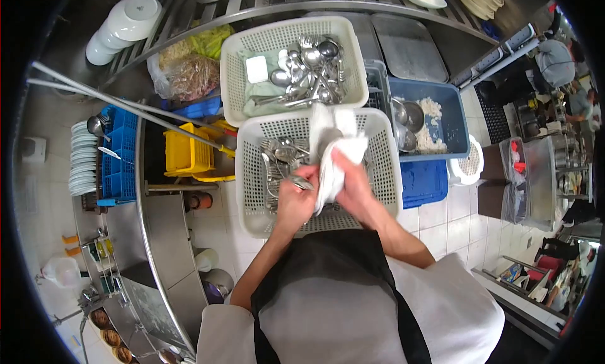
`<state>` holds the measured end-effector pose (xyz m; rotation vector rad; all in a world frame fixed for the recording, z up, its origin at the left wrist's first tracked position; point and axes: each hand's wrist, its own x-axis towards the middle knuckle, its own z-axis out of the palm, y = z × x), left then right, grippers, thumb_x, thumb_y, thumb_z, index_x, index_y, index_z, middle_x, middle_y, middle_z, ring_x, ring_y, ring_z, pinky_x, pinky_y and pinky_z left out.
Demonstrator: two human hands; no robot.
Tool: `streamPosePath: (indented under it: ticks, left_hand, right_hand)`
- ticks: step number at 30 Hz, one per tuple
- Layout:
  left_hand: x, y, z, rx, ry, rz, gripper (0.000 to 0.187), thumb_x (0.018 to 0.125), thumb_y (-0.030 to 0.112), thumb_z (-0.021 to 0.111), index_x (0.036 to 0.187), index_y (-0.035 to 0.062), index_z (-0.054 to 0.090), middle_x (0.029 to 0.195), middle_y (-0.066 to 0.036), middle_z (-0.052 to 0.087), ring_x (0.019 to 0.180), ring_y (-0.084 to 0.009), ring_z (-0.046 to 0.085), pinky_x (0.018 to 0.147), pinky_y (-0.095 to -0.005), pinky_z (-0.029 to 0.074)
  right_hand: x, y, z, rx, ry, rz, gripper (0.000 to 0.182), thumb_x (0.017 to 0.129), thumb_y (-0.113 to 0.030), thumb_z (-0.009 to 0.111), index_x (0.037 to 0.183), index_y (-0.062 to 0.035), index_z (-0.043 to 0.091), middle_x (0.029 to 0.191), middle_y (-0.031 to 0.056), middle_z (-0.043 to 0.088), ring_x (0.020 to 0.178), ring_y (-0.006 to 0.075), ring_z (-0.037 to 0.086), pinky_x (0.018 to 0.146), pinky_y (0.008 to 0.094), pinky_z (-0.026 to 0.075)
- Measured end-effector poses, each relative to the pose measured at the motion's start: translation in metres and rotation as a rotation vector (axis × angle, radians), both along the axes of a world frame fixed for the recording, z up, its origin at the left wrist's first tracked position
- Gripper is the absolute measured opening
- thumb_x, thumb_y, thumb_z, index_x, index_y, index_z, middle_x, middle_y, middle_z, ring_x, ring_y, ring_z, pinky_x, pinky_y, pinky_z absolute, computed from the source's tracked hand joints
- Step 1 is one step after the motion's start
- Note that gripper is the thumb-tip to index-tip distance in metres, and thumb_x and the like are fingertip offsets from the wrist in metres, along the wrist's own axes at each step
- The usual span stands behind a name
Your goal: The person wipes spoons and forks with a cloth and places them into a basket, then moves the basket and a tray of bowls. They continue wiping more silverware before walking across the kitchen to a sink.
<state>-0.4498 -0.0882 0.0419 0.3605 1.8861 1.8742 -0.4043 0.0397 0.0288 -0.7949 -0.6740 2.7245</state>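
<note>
My left hand (299, 197) is closed around a piece of metal cutlery (302, 182), whose handle end shows at the fingers. A white cloth (328, 175) is bunched in my right hand (353, 184) and folded over the rest of the cutlery, hiding most of it. Both hands are close together above a near white perforated basket (251, 216). Inside that basket lie many spoons and forks (285, 152), partly covered by the hands and cloth. Just beyond stands a second white basket (230, 80) with a pile of spoons, forks and ladles (312, 58) on a greenish cloth.
A blue-grey tub (457, 128) with metal bowls and white food scraps stands right of the baskets. Yellow bins (189, 150) and a blue rack (126, 156) beside stacked plates (84, 159) are on the left. A metal shelf (252, 10) crosses the top; people appear far right.
</note>
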Motion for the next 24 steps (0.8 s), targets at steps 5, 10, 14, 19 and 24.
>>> streamPosePath:
  ticks: [5, 10, 14, 19, 24]
  left_hand:
    - [0.007, -0.026, 0.002, -0.241, 0.023, -0.244, 0.020, 0.095, 0.015, 0.061, 0.099, -0.0045, 0.065, 0.076, -0.007, 0.067, 0.062, -0.0084, 0.059, 0.057, -0.0255, 0.047]
    - [0.004, -0.034, -0.004, -0.220, -0.228, -0.213, 0.031, 0.095, 0.017, 0.062, 0.072, -0.0048, 0.065, 0.071, -0.006, 0.065, 0.052, -0.0105, 0.057, 0.049, -0.0256, 0.045]
    - [-0.009, -0.050, -0.026, -0.175, -0.272, -0.192, 0.026, 0.091, 0.012, 0.065, 0.069, -0.0019, 0.065, 0.076, -0.008, 0.064, 0.049, -0.0117, 0.055, 0.049, -0.0248, 0.044]
    - [-0.022, -0.059, -0.044, -0.012, -0.475, -0.134, 0.020, 0.092, 0.011, 0.064, 0.105, -0.0046, 0.060, 0.091, -0.010, 0.065, 0.079, -0.0170, 0.063, 0.069, -0.0282, 0.050]
    - [-0.021, -0.053, -0.036, 0.130, -0.582, 0.039, 0.030, 0.094, 0.011, 0.062, 0.116, -0.0062, 0.051, 0.083, -0.010, 0.064, 0.076, -0.0223, 0.069, 0.069, -0.0312, 0.056]
  right_hand:
    - [-0.005, 0.040, -0.038, -0.066, -0.087, -0.053, 0.024, 0.095, -0.021, 0.061, 0.112, -0.0029, 0.061, 0.096, 0.0071, 0.067, 0.085, 0.0198, 0.066, 0.074, 0.0360, 0.054]
    - [0.016, 0.010, -0.010, -0.083, -0.213, 0.032, 0.028, 0.096, -0.019, 0.061, 0.120, -0.0043, 0.057, 0.102, 0.0090, 0.067, 0.090, 0.0222, 0.067, 0.079, 0.0383, 0.055]
    - [-0.007, 0.001, -0.010, 0.401, -0.183, 0.371, 0.036, 0.090, -0.012, 0.068, 0.122, -0.0036, 0.055, 0.103, 0.0104, 0.066, 0.088, 0.0214, 0.067, 0.073, 0.0361, 0.057]
    - [-0.069, 0.080, 0.010, 0.508, -0.031, 0.165, 0.039, 0.088, -0.010, 0.069, 0.122, 0.0020, 0.054, 0.102, 0.0104, 0.067, 0.085, 0.0219, 0.068, 0.072, 0.0340, 0.058]
    - [0.002, 0.071, 0.020, 0.177, -0.129, 0.385, 0.044, 0.087, -0.010, 0.070, 0.126, 0.0026, 0.054, 0.118, 0.0148, 0.065, 0.102, 0.0238, 0.067, 0.086, 0.0369, 0.057]
